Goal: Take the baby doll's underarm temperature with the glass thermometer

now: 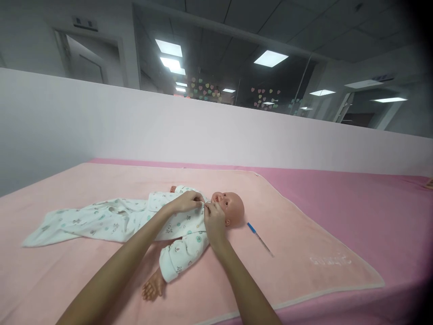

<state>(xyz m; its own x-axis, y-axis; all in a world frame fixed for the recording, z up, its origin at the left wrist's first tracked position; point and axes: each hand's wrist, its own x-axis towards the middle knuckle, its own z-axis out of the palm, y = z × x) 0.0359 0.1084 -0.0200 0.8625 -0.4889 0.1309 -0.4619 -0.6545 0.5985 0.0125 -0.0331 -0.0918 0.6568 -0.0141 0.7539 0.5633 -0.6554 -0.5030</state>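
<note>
A baby doll (235, 207) lies on its back, its head to the right, dressed in a white patterned top (189, 221) and white patterned trousers (98, 221). At the neck of the top, my left hand (186, 201) pinches what looks like a thin white tie string. Close beside it, just under the doll's chin, my right hand (214, 219) has its fingers pressed together at the same string. The fingertips of both hands nearly meet, and the fastening between them is too small to make out fully. One doll arm stretches toward me, its hand palm up.
Right of the doll's head lies a pen (260, 239) with a blue cap. Under everything spreads a peach blanket (297, 225) on a pink sheet (355, 216). A white padded wall (203, 131) borders the far side, with glass windows above it.
</note>
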